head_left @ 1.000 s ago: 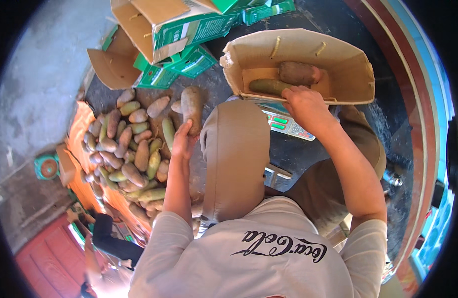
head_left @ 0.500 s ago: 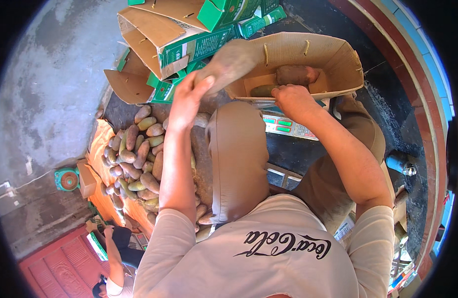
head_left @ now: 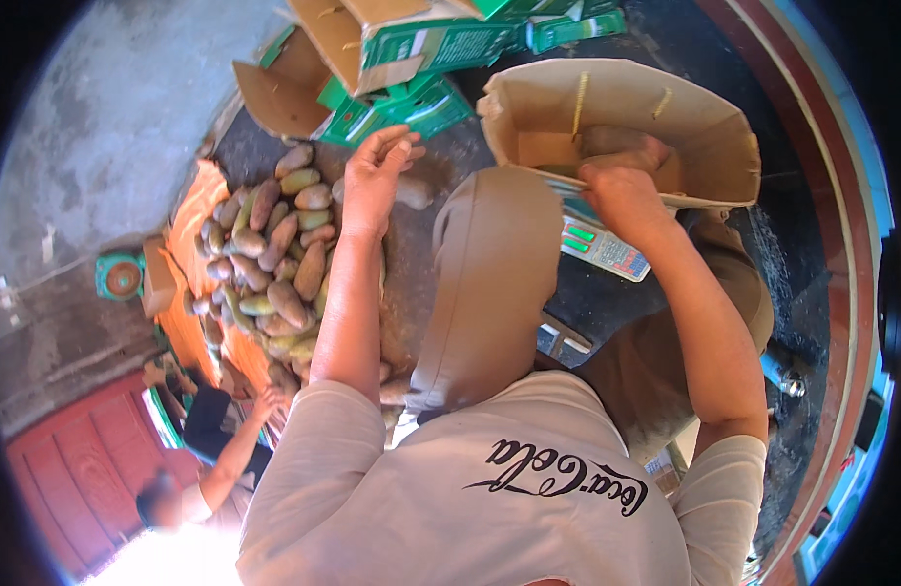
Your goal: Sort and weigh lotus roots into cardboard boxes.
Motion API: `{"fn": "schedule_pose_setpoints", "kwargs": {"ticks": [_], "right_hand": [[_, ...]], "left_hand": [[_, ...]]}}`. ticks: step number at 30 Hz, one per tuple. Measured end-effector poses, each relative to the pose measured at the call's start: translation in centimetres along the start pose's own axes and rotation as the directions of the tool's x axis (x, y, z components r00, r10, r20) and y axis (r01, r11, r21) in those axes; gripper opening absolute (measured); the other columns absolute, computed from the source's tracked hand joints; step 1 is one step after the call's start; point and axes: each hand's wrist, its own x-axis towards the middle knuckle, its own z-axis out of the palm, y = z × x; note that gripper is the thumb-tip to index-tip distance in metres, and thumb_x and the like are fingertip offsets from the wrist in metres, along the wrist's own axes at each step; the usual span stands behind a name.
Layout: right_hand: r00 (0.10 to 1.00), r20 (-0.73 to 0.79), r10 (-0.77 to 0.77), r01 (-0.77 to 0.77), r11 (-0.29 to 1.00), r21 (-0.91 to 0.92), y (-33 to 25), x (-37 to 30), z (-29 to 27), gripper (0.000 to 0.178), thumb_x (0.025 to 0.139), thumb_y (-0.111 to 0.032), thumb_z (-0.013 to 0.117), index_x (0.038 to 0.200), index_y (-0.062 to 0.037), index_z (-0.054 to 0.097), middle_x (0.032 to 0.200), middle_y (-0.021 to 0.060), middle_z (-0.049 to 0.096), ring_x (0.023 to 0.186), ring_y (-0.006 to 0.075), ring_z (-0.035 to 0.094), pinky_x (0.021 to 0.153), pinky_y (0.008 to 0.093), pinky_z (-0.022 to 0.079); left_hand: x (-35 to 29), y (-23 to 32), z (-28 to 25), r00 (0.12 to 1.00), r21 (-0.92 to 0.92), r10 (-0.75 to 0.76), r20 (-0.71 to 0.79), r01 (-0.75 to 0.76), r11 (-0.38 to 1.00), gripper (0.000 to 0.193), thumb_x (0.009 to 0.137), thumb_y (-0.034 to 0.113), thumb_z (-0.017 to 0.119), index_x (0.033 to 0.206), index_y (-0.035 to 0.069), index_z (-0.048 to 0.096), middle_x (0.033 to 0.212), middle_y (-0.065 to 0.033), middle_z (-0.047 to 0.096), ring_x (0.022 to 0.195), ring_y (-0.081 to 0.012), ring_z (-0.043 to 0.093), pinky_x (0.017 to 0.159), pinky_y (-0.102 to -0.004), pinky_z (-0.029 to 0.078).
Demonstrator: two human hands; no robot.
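Note:
My left hand (head_left: 380,181) is raised left of my knee, its fingers loosely bent and apart with nothing between them. Below and beside it lies one long brownish, tuber-like piece of produce (head_left: 414,192) on the floor. My right hand (head_left: 628,203) grips the near rim of an open cardboard box (head_left: 528,93), some fingertips hidden inside. In that box rests a thick brown, reddish-ended piece (head_left: 616,143). A digital scale (head_left: 607,250) with lit green displays shows just below the box. Left of my left forearm spreads a heap of brown and green pieces (head_left: 265,259).
Green and brown cartons (head_left: 440,59) stand piled at the far side, with an opened one (head_left: 284,88) at their left. A co-worker's arm (head_left: 233,459) shows at lower left. A green fan-like device (head_left: 120,277) is by the wall, and a metal-ended cylinder (head_left: 784,374) at right.
The large brown piece has left my left hand; where it went is not clear. My right hand stays at the box rim. The view has shifted, and the co-worker's arm has moved.

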Motion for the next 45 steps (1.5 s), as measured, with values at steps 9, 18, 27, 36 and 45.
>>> {"fn": "schedule_pose_setpoints", "kwargs": {"ticks": [9,18,27,36,45], "right_hand": [[0.999,-0.049,-0.02,0.017,0.998,-0.067,0.4,0.5,0.5,0.017,0.078,-0.015,0.06,0.091,-0.0048,0.057,0.09,0.0155,0.062,0.089,0.0323,0.059,0.078,0.0436,0.044],[1.0,-0.002,0.005,-0.005,0.995,-0.099,1.0,0.6,0.6,0.021,0.08,-0.015,0.057,0.1,-0.0093,0.058,0.089,0.0156,0.062,0.089,0.0346,0.058,0.095,0.0427,0.036],[0.998,-0.037,0.056,-0.06,0.991,-0.121,0.0,0.3,0.6,0.02,0.081,-0.014,0.054,0.101,-0.0132,0.059,0.092,0.0162,0.062,0.094,0.0372,0.056,0.092,0.0437,0.041],[0.997,-0.043,0.07,-0.075,0.989,-0.127,-0.2,0.2,0.4,0.022,0.081,-0.012,0.054,0.103,-0.0135,0.059,0.098,0.0169,0.061,0.098,0.0381,0.055,0.09,0.0434,0.043],[0.992,-0.036,0.121,-0.124,0.987,-0.106,-0.3,-0.1,0.5,0.025,0.078,-0.01,0.056,0.103,-0.0128,0.057,0.093,0.0191,0.061,0.092,0.0374,0.058,0.087,0.0428,0.045]], "left_hand": [[-11.0,-15.1,-9.0,0.918,0.929,-0.397,-0.012,0.158,0.336,0.035,0.078,0.026,0.06,0.109,0.009,0.059,0.101,-0.0173,0.062,0.095,-0.0315,0.06,0.083,-0.0397,0.047],[-24.4,-27.0,-12.9,0.603,0.821,-0.793,-0.087,0.494,0.286,0.036,0.077,0.027,0.057,0.108,0.011,0.06,0.104,-0.0165,0.062,0.1,-0.0317,0.058,0.086,-0.0391,0.045],[-30.2,-27.6,-9.1,0.46,0.97,-0.887,-0.042,0.231,0.073,0.059,0.073,0.028,0.063,0.128,0.019,0.045,0.128,-0.0091,0.048,0.118,-0.0265,0.046,0.096,-0.0461,0.036],[-32.1,-28.1,-12.4,0.252,0.945,-0.942,-0.222,0.292,-0.145,0.058,0.075,0.017,0.062,0.128,0.018,0.041,0.132,-0.0068,0.042,0.127,-0.0254,0.035,0.1,-0.0508,0.03],[-32.8,-28.5,-14.4,0.233,0.855,-0.887,-0.398,0.443,-0.268,0.067,0.073,0.025,0.067,0.132,0.019,0.034,0.137,-0.0071,0.036,0.129,-0.0275,0.031,0.101,-0.0518,0.029]]}}
